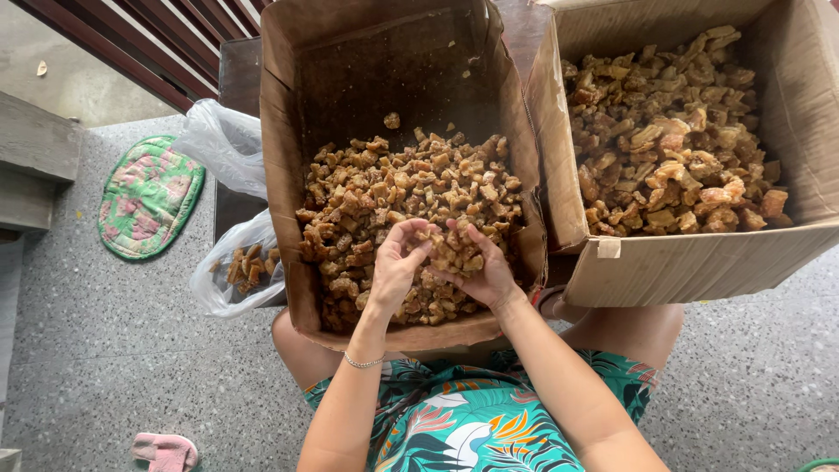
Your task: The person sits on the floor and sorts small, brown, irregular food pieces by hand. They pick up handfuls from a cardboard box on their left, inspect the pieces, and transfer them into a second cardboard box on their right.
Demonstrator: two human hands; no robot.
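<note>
A heap of brown fried chunks (454, 253) sits cupped between the two hands, lifted just above the rest of the pile in the nearer cardboard box (280, 157). The left hand (395, 267) curls in from one side, fingers bent round the chunks, a thin bracelet (363, 361) on its wrist; the right hand (483, 267) closes in from the other side, its fingers half folded under the heap, so both hands share the hold.

The box is plain brown, its flaps standing open, its inner walls darkened, and it is filled about halfway with the same chunks. Just beside it on the right stands a second cardboard box (699, 271), paler, with a strip of tape at its front corner and heaped with paler, larger chunks (673, 140). Left of the near box lies a clear plastic bag (236, 262) holding a few pieces. Farther left, a green and pink flowered mat (149, 197) lies on the speckled floor (105, 350).
</note>
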